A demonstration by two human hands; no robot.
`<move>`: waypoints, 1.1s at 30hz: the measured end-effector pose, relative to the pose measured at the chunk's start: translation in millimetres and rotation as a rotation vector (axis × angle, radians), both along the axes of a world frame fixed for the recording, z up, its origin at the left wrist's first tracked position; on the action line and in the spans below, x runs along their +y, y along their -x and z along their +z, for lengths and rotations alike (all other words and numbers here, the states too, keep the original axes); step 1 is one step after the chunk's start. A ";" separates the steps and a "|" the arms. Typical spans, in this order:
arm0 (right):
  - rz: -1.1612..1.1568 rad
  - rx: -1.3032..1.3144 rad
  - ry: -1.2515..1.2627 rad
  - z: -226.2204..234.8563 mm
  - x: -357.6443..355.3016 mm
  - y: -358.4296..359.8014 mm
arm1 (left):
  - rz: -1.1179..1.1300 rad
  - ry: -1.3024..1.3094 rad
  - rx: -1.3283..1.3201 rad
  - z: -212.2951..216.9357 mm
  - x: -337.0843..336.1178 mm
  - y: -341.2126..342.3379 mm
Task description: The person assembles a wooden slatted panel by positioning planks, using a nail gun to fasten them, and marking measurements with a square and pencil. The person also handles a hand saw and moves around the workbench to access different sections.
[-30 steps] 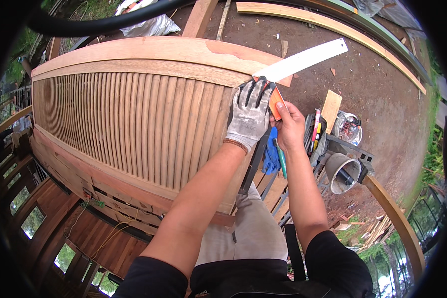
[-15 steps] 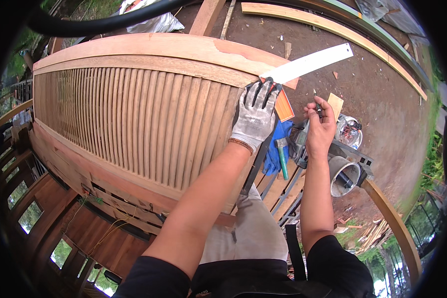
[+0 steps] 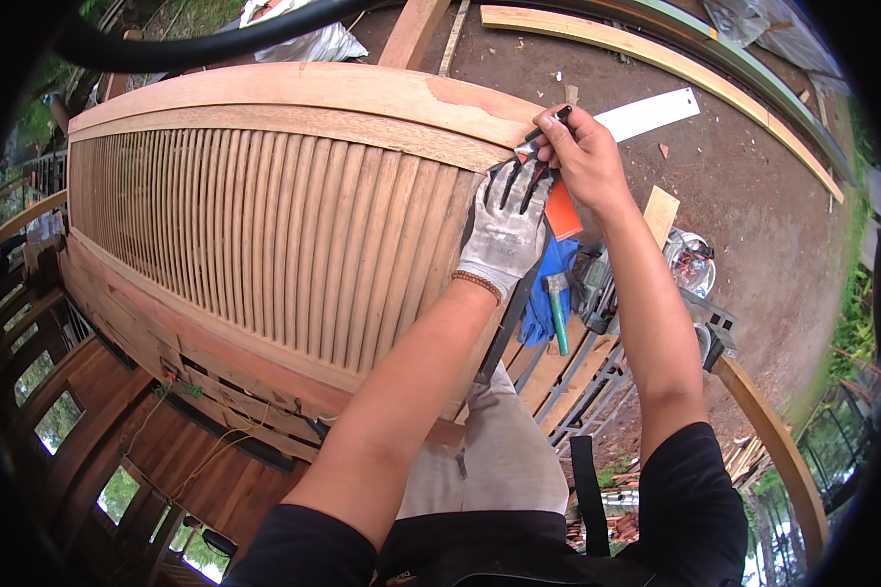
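While the gloved left hand is pressed flat, fingers spread, on the right end of the slatted wooden panel, a slim dark pencil is pinched in the clenched fingers of the bare right hand at the panel's curved top rail, beside a white ruler and an orange block. The pencil is judged light and stiff, best gripped near its tip, whereas the panel looks heavy and rigid, its thin slats likely fragile, so it is better held by the frame.
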State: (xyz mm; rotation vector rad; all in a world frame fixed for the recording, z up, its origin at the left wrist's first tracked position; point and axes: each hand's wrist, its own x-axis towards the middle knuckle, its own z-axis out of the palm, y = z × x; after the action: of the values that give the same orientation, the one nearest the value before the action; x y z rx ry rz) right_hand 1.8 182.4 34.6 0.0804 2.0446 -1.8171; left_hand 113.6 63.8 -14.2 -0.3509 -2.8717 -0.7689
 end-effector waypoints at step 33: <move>-0.307 0.235 -0.564 -2.0 28.0 -90.3 | 0.008 -0.048 0.024 6.4 -0.1 2.6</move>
State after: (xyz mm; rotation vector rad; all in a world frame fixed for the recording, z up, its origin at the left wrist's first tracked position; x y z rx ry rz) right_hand 92.1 210.4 32.6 0.3699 2.7919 -1.3954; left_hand 111.0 63.7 -7.8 -0.3404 -2.8254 -0.8250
